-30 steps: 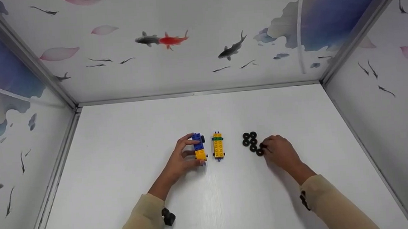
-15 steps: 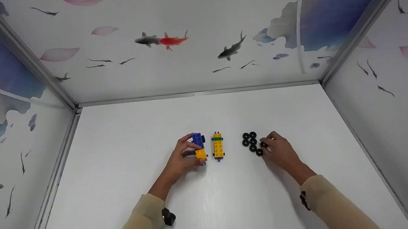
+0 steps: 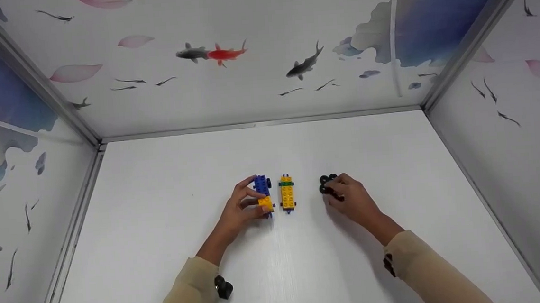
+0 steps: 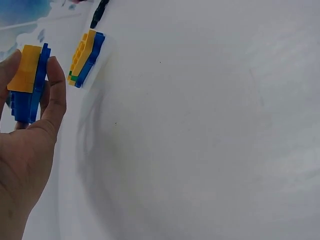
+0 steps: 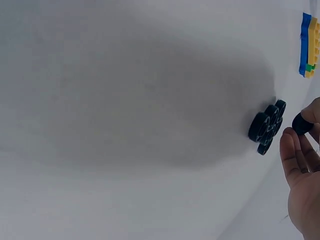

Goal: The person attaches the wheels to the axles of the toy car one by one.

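Note:
My left hand [image 3: 241,213] grips a toy building-block car [image 3: 261,185] with blue bricks at the far end and yellow at the near end. One black wheel [image 3: 268,183] sits on its far right side; a bare axle pin pokes out nearer me. In the left wrist view, thumb and fingers clasp the car [image 4: 29,70] from both sides. My right hand [image 3: 356,202] pinches a loose black wheel [image 5: 301,124] between thumb and fingers, over several other black wheels [image 3: 323,180], partly hidden by the hand in the head view.
Between the hands lies a second block car [image 3: 287,198], yellow with a green strip and blue base, its axle pins bare. The white tabletop [image 3: 195,166] ends at printed walls [image 3: 265,90] at the back and both sides.
My right hand has lifted a wheel and moved left over the other wheels. My left hand stays at the blue and yellow car.

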Available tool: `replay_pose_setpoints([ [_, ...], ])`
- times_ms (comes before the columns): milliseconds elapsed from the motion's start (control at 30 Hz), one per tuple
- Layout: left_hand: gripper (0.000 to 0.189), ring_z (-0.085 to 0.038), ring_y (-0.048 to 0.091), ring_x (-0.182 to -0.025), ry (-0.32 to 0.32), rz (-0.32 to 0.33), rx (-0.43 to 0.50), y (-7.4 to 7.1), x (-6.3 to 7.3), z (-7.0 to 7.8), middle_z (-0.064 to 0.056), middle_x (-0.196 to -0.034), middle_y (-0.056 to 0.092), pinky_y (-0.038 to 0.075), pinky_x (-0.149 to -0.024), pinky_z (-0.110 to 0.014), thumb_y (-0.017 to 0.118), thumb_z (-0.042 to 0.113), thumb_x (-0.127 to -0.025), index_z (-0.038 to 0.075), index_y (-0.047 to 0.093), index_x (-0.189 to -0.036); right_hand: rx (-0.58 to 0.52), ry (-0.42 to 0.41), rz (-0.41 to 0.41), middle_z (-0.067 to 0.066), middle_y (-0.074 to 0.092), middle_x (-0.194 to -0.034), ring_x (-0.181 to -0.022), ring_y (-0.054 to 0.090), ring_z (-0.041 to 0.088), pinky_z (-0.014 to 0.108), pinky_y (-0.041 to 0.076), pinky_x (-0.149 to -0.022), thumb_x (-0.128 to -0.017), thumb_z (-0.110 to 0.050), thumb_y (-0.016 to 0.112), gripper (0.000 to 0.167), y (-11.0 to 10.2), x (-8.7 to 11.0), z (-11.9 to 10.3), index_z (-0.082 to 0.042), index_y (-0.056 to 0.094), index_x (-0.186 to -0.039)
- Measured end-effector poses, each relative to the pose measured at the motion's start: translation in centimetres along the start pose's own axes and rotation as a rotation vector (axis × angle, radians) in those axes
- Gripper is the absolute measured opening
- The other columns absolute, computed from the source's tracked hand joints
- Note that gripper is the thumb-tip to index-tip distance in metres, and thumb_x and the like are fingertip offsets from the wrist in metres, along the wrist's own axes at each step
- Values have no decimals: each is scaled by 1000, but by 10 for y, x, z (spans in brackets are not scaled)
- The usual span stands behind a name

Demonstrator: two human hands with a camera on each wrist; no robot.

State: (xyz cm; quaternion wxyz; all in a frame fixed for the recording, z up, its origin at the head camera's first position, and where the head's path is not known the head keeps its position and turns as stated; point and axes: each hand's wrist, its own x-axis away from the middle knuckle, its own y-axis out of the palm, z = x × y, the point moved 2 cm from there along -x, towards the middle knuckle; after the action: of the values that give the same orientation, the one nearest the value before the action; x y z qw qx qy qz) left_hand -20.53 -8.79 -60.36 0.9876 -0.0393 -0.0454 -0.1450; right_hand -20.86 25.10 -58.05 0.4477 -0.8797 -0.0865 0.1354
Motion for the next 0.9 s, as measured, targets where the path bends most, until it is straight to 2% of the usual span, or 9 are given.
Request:
replay_pose_setpoints([
  [233,27,-35,65,-138,7,-4,19,2,-1,0,10,-181,29,66,-102,-37,88,24,-96,20,74,-119,-92,-28,11,14,72,-118,-98,75,22,39,67,-82,-96,-2,83,33,12,-8,-19,1,79,-128],
  [567,27,-35,67,-136,12,-6,9,3,-2,0,10,-181,30,65,-104,-36,89,28,-97,19,74,-118,-190,-59,-104,8,74,-117,-102,78,21,42,69,-92,-96,-4,84,34,30,-13,-49,-4,80,-129],
  [900,30,-36,65,-137,37,-30,38,5,-2,1,10,-180,30,65,-103,-36,88,31,-97,17,74,-120,-265,-116,-161,10,76,-120,-107,79,22,38,67,-97,-101,-8,80,34,42,-17,-70,-2,78,-135],
])
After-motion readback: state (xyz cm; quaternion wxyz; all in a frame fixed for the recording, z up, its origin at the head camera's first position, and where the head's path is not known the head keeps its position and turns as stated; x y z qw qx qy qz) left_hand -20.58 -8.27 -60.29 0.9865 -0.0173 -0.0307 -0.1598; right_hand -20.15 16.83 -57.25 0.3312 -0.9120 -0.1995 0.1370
